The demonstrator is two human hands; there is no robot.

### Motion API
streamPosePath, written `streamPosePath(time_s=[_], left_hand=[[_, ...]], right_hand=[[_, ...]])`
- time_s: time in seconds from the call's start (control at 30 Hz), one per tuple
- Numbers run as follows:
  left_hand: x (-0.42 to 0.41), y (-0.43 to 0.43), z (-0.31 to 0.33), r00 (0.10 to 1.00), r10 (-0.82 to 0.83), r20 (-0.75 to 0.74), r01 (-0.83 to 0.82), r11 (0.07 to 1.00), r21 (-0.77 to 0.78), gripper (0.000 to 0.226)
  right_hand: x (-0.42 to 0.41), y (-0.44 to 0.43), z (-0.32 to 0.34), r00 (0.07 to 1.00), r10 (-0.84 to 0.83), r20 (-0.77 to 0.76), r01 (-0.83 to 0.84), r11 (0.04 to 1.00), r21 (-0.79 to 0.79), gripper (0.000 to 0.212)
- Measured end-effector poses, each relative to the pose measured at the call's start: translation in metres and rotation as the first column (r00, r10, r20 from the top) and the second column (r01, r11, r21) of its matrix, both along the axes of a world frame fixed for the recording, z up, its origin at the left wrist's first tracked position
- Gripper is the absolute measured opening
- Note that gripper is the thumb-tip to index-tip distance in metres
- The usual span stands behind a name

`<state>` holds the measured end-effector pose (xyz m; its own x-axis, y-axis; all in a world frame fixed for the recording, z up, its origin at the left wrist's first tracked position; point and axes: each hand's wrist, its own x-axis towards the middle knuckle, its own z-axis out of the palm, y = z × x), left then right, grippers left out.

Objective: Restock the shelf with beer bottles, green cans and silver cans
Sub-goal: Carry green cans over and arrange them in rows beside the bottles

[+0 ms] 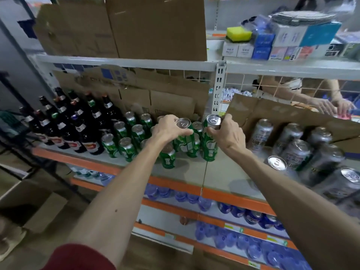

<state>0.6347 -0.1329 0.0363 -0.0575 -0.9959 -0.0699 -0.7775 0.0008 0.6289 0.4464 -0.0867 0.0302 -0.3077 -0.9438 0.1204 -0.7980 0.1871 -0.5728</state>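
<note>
On the middle shelf [218, 178] stand dark beer bottles [78, 123] at the left, green cans [126, 137] in the centre and silver cans [296, 151] at the right. My left hand [167, 129] grips the top of one green can [185, 143], which leans a little among the others. My right hand [228, 133] grips the top of another green can [209, 145] that stands at the right end of the green group. One more green can [168, 156] stands in front, just under my left wrist.
Torn cardboard [155, 94] lines the back of the shelf, and big cardboard boxes [120, 28] sit on the shelf above. A white upright post [219, 88] divides the bays. Another person's hands [331, 106] reach in behind the wire mesh at right. Blue water bottles [243, 236] fill lower shelves.
</note>
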Motion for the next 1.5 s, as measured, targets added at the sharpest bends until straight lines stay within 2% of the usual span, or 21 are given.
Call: streamPosePath(time_s=[0.1, 0.2, 0.3, 0.43, 0.6, 0.7, 0.87, 1.1, 1.3, 1.4, 1.5], left_hand=[[0.004, -0.017, -0.008, 0.997, -0.08, -0.009, 0.08, 0.997, 0.018, 0.059], [0.006, -0.029, -0.017, 0.983, -0.182, 0.014, 0.181, 0.981, 0.071, 0.048], [0.006, -0.04, -0.032, 0.967, -0.253, 0.031, 0.249, 0.965, 0.088, 0.049], [0.003, -0.046, -0.055, 0.957, -0.283, 0.057, 0.276, 0.955, 0.107, 0.058], [-0.004, -0.05, -0.085, 0.946, -0.28, 0.165, 0.267, 0.959, 0.097, 0.064], [-0.003, -0.047, -0.101, 0.936, -0.266, 0.231, 0.256, 0.964, 0.076, 0.073], [0.003, -0.042, -0.116, 0.95, -0.253, 0.184, 0.248, 0.967, 0.049, 0.061], [0.002, -0.039, -0.133, 0.95, -0.233, 0.207, 0.245, 0.969, -0.038, 0.072], [0.004, -0.04, -0.129, 0.929, -0.28, 0.24, 0.285, 0.959, 0.015, 0.078], [0.003, -0.045, -0.122, 0.889, -0.369, 0.27, 0.346, 0.929, 0.129, 0.086], [0.009, -0.051, -0.113, 0.844, -0.457, 0.281, 0.422, 0.889, 0.179, 0.08]], right_hand=[[0.008, -0.009, -0.008, 0.999, -0.038, 0.003, 0.038, 0.999, 0.016, 0.05], [0.014, -0.011, -0.017, 0.996, -0.091, -0.001, 0.091, 0.995, 0.035, 0.054], [0.019, -0.007, -0.028, 0.989, -0.148, -0.019, 0.149, 0.988, 0.049, 0.057], [0.019, -0.001, -0.049, 0.982, -0.185, -0.046, 0.189, 0.979, 0.079, 0.059], [0.019, -0.002, -0.077, 0.977, -0.208, -0.039, 0.212, 0.969, 0.125, 0.058], [0.023, -0.003, -0.094, 0.982, -0.187, -0.025, 0.189, 0.971, 0.145, 0.057], [0.031, -0.003, -0.125, 0.99, -0.138, 0.007, 0.135, 0.976, 0.17, 0.056], [0.03, -0.003, -0.136, 0.989, -0.142, 0.041, 0.132, 0.973, 0.19, 0.057], [0.023, 0.001, -0.134, 0.998, -0.04, 0.055, 0.027, 0.977, 0.209, 0.066], [0.017, 0.002, -0.13, 0.999, 0.026, 0.047, -0.037, 0.97, 0.242, 0.073], [0.011, 0.002, -0.123, 0.991, 0.121, 0.049, -0.129, 0.961, 0.243, 0.069]])
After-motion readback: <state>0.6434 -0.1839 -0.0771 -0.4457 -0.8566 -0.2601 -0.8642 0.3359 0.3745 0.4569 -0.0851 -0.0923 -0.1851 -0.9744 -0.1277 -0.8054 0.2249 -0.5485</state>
